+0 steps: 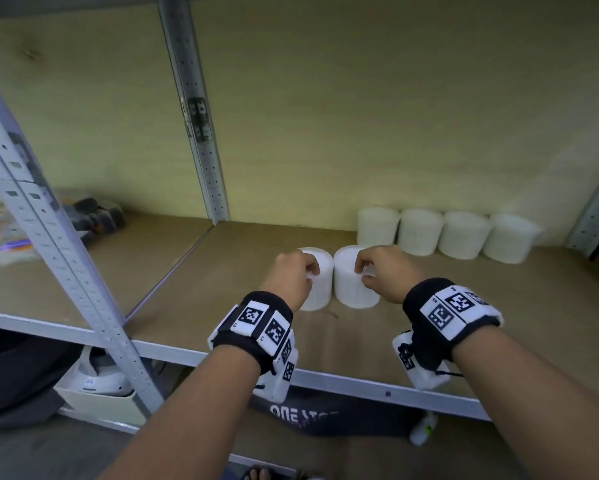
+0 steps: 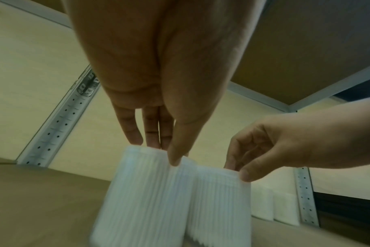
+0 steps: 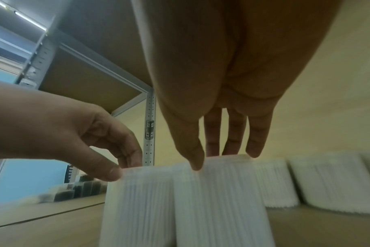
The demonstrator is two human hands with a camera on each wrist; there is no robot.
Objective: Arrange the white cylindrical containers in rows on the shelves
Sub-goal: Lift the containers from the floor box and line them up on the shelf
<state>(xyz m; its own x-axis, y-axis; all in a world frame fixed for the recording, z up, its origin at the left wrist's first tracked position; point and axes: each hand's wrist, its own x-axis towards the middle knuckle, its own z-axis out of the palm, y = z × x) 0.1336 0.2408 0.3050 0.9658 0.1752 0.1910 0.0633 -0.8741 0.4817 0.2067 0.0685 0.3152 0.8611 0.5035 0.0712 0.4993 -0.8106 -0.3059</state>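
On the brown board shelf (image 1: 221,299) stand six white containers, all upright cylinders with fine vertical ribbing down their sides. Four of them form a back row (image 1: 443,233) against the pale yellow wall at the far right, side by side and touching or nearly so. The other two stand nearer, in the middle of the shelf, just beside each other; whether they touch cannot be told.

The left hand (image 1: 292,273) pinches the top rim of the left container (image 1: 317,289), thumb on the near side and fingers over the far edge. The right hand (image 1: 382,270) holds the top rim of the right container (image 1: 351,287) the same way, thumb in front and three fingers behind. Both hands are clamped on their containers from above. In the wrist views the ribbed walls look blurred, and whether the bases rest on the board cannot be told.

Each wrist carries a black band with white square-patterned tags. Two grey metal uprights (image 1: 201,133) with rows of punched holes frame the shelf, and a grey metal rail edges its near side. Far left, on the next bay, lie some dark packets (image 1: 97,213), too blurred to name. Below the shelf sit a white box (image 1: 97,403) and a dark bag (image 1: 325,417) with white lettering.
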